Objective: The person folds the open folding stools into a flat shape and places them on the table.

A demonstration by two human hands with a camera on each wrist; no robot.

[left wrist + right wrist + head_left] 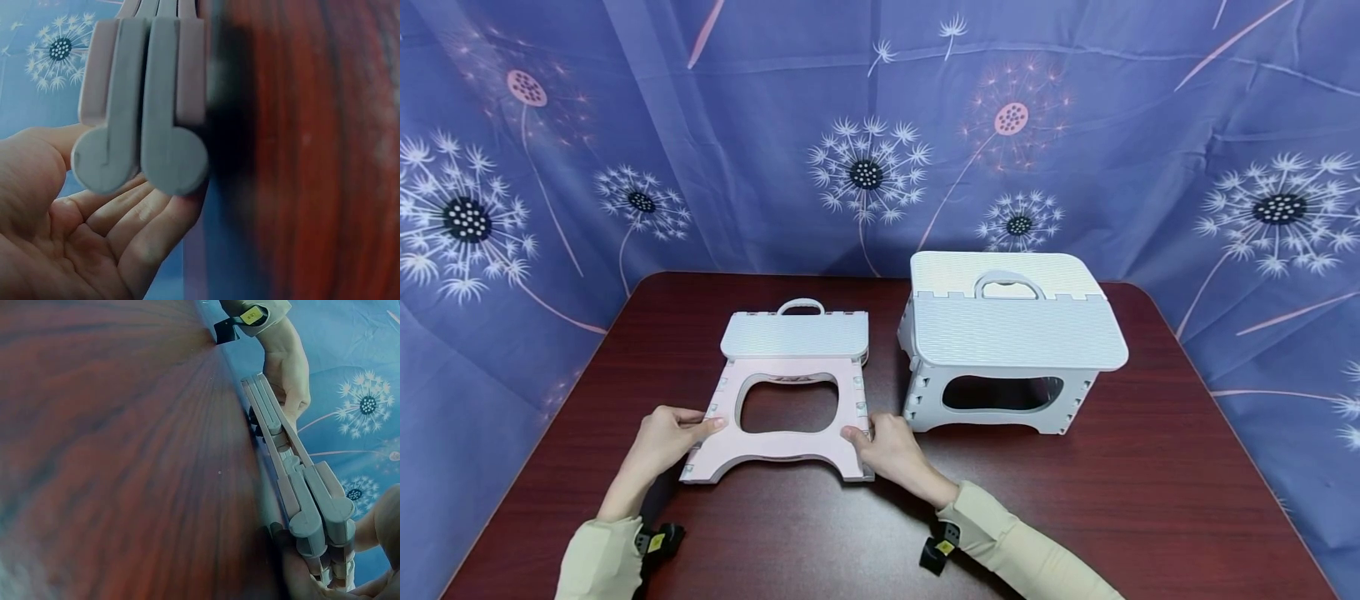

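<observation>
A folding step stool, folded flat, has pale pink leg panels and a white ribbed top with a carry handle. My left hand grips its left edge near the foot, thumb on the upper face and fingers underneath. On the opposite edge my right hand pinches the leg the same way. Two grey rounded hinge ends of the stool show in the left wrist view, with the fingers curled below them. In the right wrist view the folded legs appear edge-on, close over the table.
A second folding stool, white and larger, stands unfolded on the right side of the dark red wooden table. Behind the table hangs a blue cloth printed with dandelions. Black cameras are strapped to both wrists.
</observation>
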